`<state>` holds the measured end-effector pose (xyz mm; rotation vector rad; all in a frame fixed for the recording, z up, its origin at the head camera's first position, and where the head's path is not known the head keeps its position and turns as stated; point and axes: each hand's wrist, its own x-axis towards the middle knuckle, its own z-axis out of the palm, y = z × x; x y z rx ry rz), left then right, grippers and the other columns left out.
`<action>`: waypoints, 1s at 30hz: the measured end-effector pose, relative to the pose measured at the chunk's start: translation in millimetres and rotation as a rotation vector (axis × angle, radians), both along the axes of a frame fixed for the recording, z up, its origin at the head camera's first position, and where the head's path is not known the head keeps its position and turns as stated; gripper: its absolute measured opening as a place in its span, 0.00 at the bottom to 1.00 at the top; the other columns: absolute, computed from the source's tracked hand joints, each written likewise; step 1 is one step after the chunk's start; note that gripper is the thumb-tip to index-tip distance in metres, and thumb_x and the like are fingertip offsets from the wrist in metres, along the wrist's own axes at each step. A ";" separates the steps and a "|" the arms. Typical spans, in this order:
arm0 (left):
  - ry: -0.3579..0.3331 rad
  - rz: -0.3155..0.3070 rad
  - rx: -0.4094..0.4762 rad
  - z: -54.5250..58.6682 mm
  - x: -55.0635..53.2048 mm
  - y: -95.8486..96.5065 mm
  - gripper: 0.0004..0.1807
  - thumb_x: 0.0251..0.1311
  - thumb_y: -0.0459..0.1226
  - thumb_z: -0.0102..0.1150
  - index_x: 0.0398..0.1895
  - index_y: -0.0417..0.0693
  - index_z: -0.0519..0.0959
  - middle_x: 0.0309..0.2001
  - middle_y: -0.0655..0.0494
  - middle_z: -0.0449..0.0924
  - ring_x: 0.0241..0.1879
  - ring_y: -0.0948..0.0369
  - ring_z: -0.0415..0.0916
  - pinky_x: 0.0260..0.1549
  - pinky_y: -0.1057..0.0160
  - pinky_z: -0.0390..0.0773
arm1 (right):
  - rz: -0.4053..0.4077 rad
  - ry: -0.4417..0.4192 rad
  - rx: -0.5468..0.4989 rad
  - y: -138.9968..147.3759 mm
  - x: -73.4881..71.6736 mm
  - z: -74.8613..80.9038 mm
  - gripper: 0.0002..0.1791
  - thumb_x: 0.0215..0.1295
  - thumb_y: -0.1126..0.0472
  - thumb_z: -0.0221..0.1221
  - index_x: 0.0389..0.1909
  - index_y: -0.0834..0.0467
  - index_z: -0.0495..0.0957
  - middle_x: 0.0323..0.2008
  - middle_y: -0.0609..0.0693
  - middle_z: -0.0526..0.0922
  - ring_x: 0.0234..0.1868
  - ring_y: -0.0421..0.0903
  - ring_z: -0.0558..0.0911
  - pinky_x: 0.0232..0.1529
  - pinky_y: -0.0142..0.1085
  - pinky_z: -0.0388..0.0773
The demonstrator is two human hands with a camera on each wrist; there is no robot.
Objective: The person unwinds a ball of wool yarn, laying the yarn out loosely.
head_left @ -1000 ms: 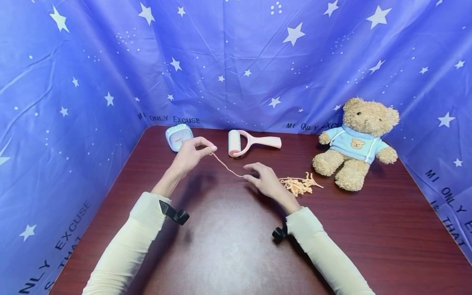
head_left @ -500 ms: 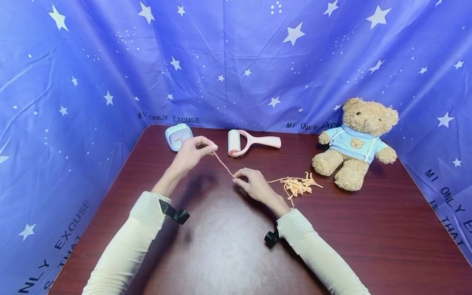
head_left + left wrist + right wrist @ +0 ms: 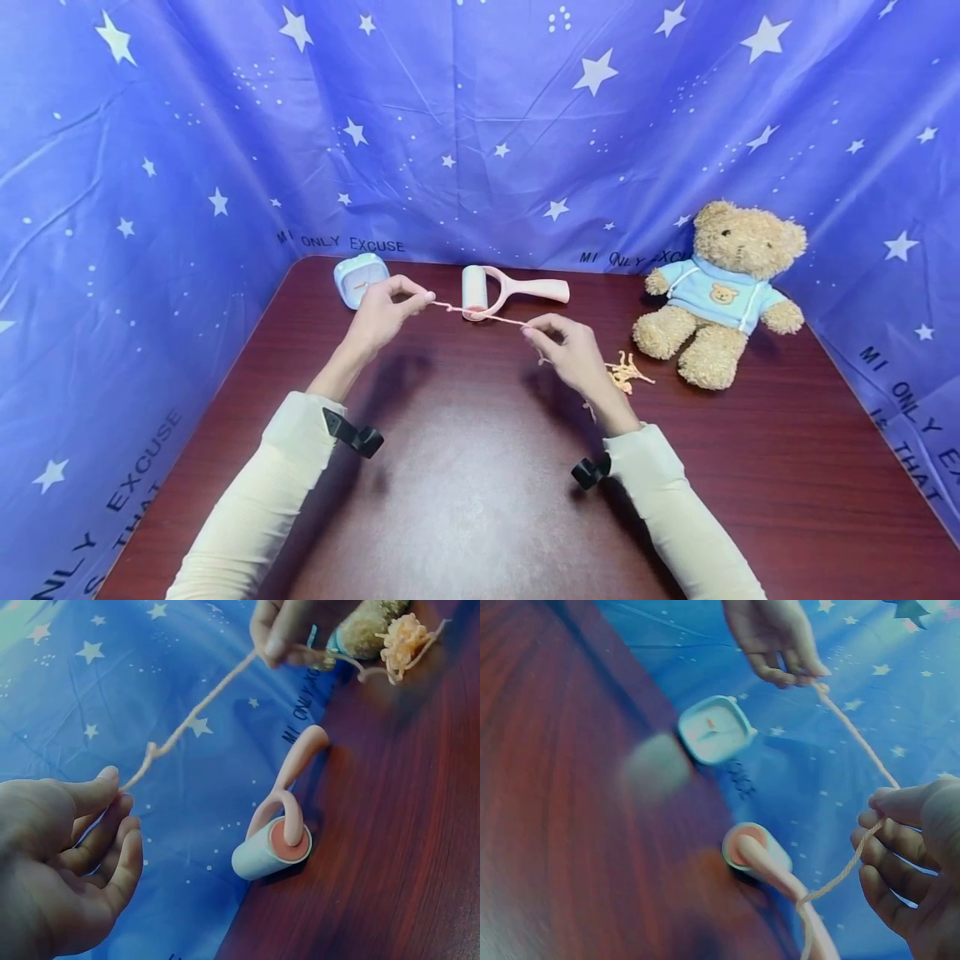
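Observation:
A peach-coloured strand of yarn (image 3: pixel 487 316) stretches nearly straight between both hands, above the table. My left hand (image 3: pixel 382 317) pinches one end between thumb and forefinger; a small knot (image 3: pixel 152 750) shows in the strand close to those fingertips. Further along, my right hand (image 3: pixel 566 350) pinches the same strand with thumb and fingertips. From there the yarn hangs in a slack curve, seen in the right wrist view, and leads back to a loose tangle of yarn (image 3: pixel 626 373) on the table, partly hidden behind the right hand.
Behind the strand lies a lint roller (image 3: pixel 536 289) with a pink handle. A small light-blue clock (image 3: pixel 360 279) stands at the back left, partly covered by the left hand. On the right sits a teddy bear (image 3: pixel 720 292) in a blue top. A starry curtain (image 3: pixel 480 125) encloses the table (image 3: pixel 465 483).
My right hand first slid left along the yarn, then moved right and up, pulling the strand from slack to taut. The left hand stayed almost in place, keeping its pinch.

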<state>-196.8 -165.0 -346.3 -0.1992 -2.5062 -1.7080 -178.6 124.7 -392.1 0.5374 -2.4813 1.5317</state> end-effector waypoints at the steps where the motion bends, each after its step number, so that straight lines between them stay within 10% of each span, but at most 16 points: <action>1: 0.001 0.000 -0.004 -0.8 -0.3 0.6 0.09 0.59 0.39 0.64 0.34 0.40 0.80 0.28 0.57 0.78 0.31 0.60 0.74 0.33 0.65 0.75 | -0.013 0.011 -0.003 4.0 -0.1 2.6 0.09 0.64 0.58 0.61 0.38 0.59 0.82 0.27 0.60 0.83 0.22 0.52 0.79 0.21 0.32 0.76; 19: -0.025 -0.161 -0.046 -12.0 0.1 32.8 0.05 0.58 0.33 0.64 0.33 0.41 0.78 0.32 0.42 0.82 0.36 0.44 0.79 0.33 0.63 0.79 | -0.136 0.141 0.165 68.5 4.1 20.8 0.07 0.63 0.58 0.62 0.38 0.57 0.84 0.29 0.52 0.85 0.26 0.34 0.75 0.28 0.24 0.70; 30: 0.049 -0.211 -0.275 -35.5 -5.0 78.6 0.04 0.59 0.34 0.62 0.36 0.46 0.82 0.34 0.55 0.85 0.34 0.63 0.79 0.36 0.67 0.76 | -0.195 0.100 0.384 104.5 9.1 12.6 0.08 0.64 0.57 0.61 0.38 0.57 0.84 0.33 0.53 0.86 0.34 0.46 0.78 0.41 0.41 0.72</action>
